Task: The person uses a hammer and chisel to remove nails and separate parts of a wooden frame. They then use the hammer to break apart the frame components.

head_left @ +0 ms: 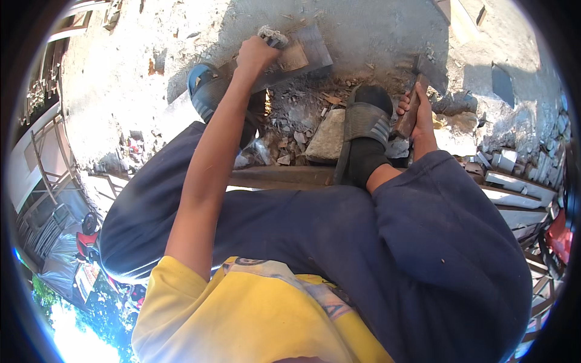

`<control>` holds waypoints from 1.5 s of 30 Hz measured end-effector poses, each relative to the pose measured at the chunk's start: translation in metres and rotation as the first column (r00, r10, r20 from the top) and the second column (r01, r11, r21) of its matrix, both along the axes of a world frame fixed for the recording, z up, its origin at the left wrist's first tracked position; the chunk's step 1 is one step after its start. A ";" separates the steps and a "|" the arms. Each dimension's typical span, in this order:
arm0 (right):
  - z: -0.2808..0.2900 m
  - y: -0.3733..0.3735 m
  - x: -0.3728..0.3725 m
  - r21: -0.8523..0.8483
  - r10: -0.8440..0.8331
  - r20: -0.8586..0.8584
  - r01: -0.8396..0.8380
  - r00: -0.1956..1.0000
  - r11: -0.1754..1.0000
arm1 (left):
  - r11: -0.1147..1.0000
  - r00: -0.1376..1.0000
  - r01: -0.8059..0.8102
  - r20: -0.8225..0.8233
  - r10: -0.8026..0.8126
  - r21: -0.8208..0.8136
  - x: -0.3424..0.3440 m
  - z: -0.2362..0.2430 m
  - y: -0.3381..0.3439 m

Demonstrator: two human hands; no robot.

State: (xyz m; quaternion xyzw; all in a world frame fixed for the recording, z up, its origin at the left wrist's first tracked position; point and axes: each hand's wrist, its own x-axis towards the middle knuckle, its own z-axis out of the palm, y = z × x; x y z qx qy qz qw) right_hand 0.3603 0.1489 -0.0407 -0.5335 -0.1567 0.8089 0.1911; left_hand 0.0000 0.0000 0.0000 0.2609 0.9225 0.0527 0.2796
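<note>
Fingers closed, my left hand (258,54) is at the top, left of the middle, over a dark flat board (319,51). A dark piece with a pale, frayed clump (271,32) sticks out past its knuckles; what it grips is partly hidden. Beside that hand, a lighter brown wooden piece (295,56) lies on the board. My right hand (422,115) is wrapped round a thick brown wooden handle (410,115), tilted up and to the right. A dark grey part (431,71) shows at the handle's far end; its kind is unclear.
My sandalled feet, left (209,91) and right (367,118), stand either side of rubble and a large pale stone (327,136). A wooden beam (284,177) lies in front of my legs. Stacked planks (520,190) are at right, metal frames (51,151) at left.
</note>
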 end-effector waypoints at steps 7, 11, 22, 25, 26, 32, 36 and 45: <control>0.009 -0.010 0.011 0.000 -0.017 -0.010 0.017 1.000 1.000 | 0.996 1.000 -0.022 0.003 0.022 0.089 0.001 -0.019 -0.006; 0.002 -0.014 0.015 0.004 0.007 -0.058 -0.007 0.998 1.000 | 0.987 0.994 -0.105 0.031 0.102 0.125 0.007 0.003 -0.002; 0.000 -0.012 0.025 0.034 0.035 -0.046 -0.033 0.998 0.999 | 0.924 0.941 -0.286 0.255 0.221 0.254 -0.046 0.078 0.025; -0.005 -0.008 0.028 0.034 0.063 -0.055 -0.061 0.996 0.998 | 0.991 0.989 -0.083 0.127 0.069 0.109 -0.067 0.080 0.027; -0.006 -0.011 0.022 0.037 0.078 -0.048 -0.076 0.996 0.996 | 0.999 0.997 -0.022 0.072 0.019 0.043 -0.082 0.078 0.020; 0.002 -0.020 0.036 0.019 0.103 -0.019 -0.103 0.994 0.995 | 0.920 0.992 0.125 0.069 -0.107 -0.371 -0.117 0.028 -0.049; -0.009 -0.023 0.028 0.064 0.141 0.012 -0.142 0.990 0.988 | 0.919 0.992 0.125 0.021 -0.126 -0.374 -0.147 -0.008 -0.132; -0.014 -0.019 0.034 0.091 0.287 0.404 -0.350 0.869 0.932 | 0.794 0.846 0.505 0.011 -0.533 -0.337 -0.064 0.155 -0.075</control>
